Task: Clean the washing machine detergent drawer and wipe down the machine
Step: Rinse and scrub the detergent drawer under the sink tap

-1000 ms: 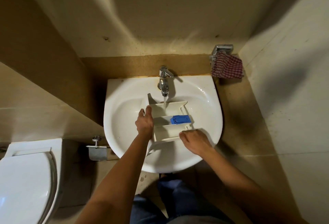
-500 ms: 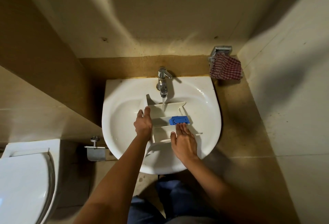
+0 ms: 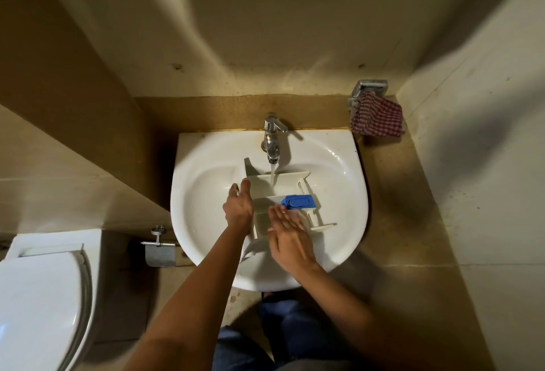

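Observation:
The white detergent drawer (image 3: 290,186) lies in the white basin (image 3: 339,170), under water running from the chrome tap (image 3: 272,140). A blue insert (image 3: 299,202) sits in its middle compartment. My left hand (image 3: 239,207) grips the drawer's left wall, thumb and fingers over the edge. My right hand (image 3: 287,230) lies flat with straight fingers in the drawer's near compartment, fingertips just short of the blue insert.
A red checked cloth (image 3: 377,118) hangs on a chrome holder at the back right. A white toilet (image 3: 41,305) stands at the lower left, with a metal paper holder (image 3: 160,249) on the wall beside the basin. Tiled walls close in on both sides.
My right hand left the drawer's near right edge and moved into the drawer, fingers now straight and reaching further toward the blue insert. The left hand kept its hold.

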The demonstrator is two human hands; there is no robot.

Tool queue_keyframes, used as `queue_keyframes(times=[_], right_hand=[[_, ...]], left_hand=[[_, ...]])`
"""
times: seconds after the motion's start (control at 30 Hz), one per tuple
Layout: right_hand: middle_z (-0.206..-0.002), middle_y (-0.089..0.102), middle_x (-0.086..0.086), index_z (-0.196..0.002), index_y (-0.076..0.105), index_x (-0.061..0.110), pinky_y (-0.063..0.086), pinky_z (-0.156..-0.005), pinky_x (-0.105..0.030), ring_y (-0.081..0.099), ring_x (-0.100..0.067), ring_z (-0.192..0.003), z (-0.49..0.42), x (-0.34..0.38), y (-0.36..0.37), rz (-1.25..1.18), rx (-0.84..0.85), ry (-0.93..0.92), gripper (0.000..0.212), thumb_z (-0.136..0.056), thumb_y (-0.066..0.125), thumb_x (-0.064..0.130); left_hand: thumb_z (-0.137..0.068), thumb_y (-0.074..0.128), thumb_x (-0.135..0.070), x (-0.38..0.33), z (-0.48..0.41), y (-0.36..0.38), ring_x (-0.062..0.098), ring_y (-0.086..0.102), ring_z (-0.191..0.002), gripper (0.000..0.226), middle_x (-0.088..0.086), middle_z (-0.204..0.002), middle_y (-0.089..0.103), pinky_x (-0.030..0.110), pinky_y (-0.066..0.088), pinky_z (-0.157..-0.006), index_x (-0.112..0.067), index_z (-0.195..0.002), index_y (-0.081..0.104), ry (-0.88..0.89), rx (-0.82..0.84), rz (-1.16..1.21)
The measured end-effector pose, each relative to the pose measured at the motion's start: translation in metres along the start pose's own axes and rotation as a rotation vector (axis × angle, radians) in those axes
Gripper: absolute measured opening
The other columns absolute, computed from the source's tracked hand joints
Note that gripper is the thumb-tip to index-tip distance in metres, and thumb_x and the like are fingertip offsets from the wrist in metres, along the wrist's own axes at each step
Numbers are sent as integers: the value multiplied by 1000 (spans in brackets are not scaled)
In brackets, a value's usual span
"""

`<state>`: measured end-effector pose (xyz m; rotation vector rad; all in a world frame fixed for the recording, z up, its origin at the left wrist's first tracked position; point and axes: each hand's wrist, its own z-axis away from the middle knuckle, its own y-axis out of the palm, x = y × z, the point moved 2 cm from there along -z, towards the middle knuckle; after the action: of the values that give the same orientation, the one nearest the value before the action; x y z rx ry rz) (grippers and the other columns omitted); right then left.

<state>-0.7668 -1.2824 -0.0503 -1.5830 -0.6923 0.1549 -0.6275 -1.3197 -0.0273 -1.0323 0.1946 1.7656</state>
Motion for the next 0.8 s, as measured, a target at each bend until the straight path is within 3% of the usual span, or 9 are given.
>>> queue_keyframes(times=[0.1,0.2,0.27,0.37,0.43,0.5,0.57,0.67,0.8], right_hand=[[-123,65,-6,-120,65,10,39,-105,-35,60,-17,-116,-9,-8,1,-83,27,-102,45,-89,36,26],[-96,74,-6,-102,73,14,57,-76,-32,70,-21,-88,-20,-41,-10,-156,15,156,36,-88,42,24],[-75,71,-7,-85,72,12,55,-62,-32,64,-24,-66,-39,-55,-14,-253,76,321,22,-88,51,20],[-73,67,-9,-76,66,8,49,-68,-30,61,-20,-68,-88,-46,-21,-844,48,621,15,-87,58,10],[-77,63,-12,-79,62,4,49,-69,-28,59,-19,-72,-120,-35,-17,-1416,107,950,19,-94,50,6],[-79,60,-11,-84,57,1,52,-65,-24,57,-17,-73,-140,-24,-10,-1804,182,1210,22,-99,41,5],[-76,55,-9,-84,53,1,49,-55,-19,52,-15,-68,-150,-20,-7,-1935,215,1304,23,-99,36,1],[-74,50,-6,-79,50,3,43,-53,-18,48,-14,-64,-155,-17,-5,-2006,250,1320,27,-99,32,0],[-78,54,-11,-87,53,-1,52,-46,-20,53,-17,-69,-158,-21,0,-2105,171,1380,24,-99,31,0]], left_hand=[[-96,37,-55,1,-1,0,37,46,-127,59,13,-142,49,44,32,-108,-19,-142,46,-14,-10,24],[-98,39,-51,0,1,0,35,41,-133,60,11,-148,43,42,28,-111,-17,-147,39,-14,-14,48],[-98,40,-51,1,1,0,34,40,-134,61,11,-149,42,40,27,-112,-17,-147,38,-13,-9,52],[-97,40,-51,1,0,0,34,39,-135,61,11,-149,41,39,27,-112,-17,-147,38,-12,-6,44],[-97,40,-52,2,-1,0,33,38,-136,61,11,-150,40,38,26,-112,-17,-148,38,1,-8,33],[-98,38,-51,2,-1,0,31,36,-138,61,11,-151,39,37,25,-113,-15,-148,37,30,-9,8],[-99,37,-51,3,-2,1,31,36,-138,61,11,-151,40,37,25,-113,-14,-147,38,51,-4,-15],[-99,37,-51,3,-2,0,31,36,-138,61,11,-150,40,37,25,-113,-13,-147,38,49,2,-20],[-99,37,-50,1,-2,-1,31,35,-139,61,11,-151,38,37,24,-114,-12,-148,36,45,-1,-22]])
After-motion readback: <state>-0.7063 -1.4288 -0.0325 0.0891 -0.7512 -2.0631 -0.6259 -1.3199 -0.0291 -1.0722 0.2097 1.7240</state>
